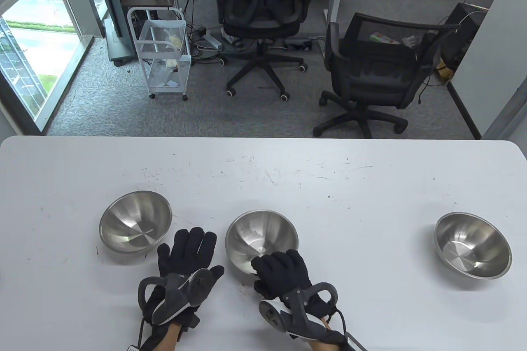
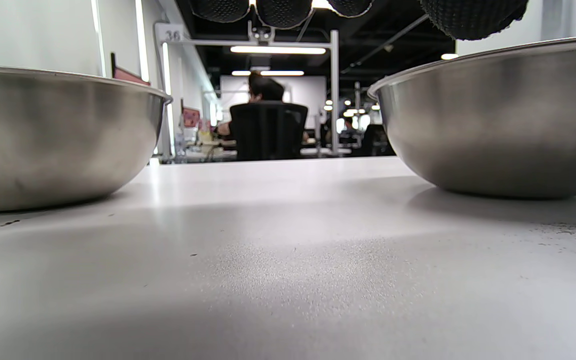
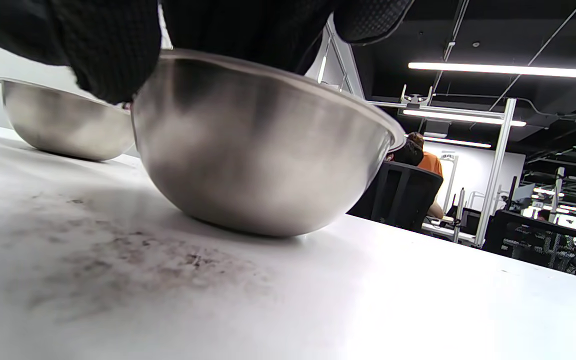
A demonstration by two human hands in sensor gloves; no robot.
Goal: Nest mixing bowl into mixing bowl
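Observation:
Three steel mixing bowls stand upright on the white table (image 1: 370,186): a left bowl (image 1: 135,221), a middle bowl (image 1: 261,235) and a right bowl (image 1: 473,250). My left hand (image 1: 191,250) rests flat on the table between the left and middle bowls, fingers spread and holding nothing. My right hand (image 1: 278,264) grips the near rim of the middle bowl, fingers over the rim and thumb outside. The right wrist view shows the middle bowl (image 3: 263,150) sitting on the table under my fingers (image 3: 108,55). The left wrist view shows the left bowl (image 2: 53,140) and the middle bowl (image 2: 498,120).
The right bowl stands alone far to the right. Bare table lies between the bowls and behind them. Two office chairs (image 1: 370,71) and a white cart (image 1: 162,54) stand on the floor beyond the table's far edge.

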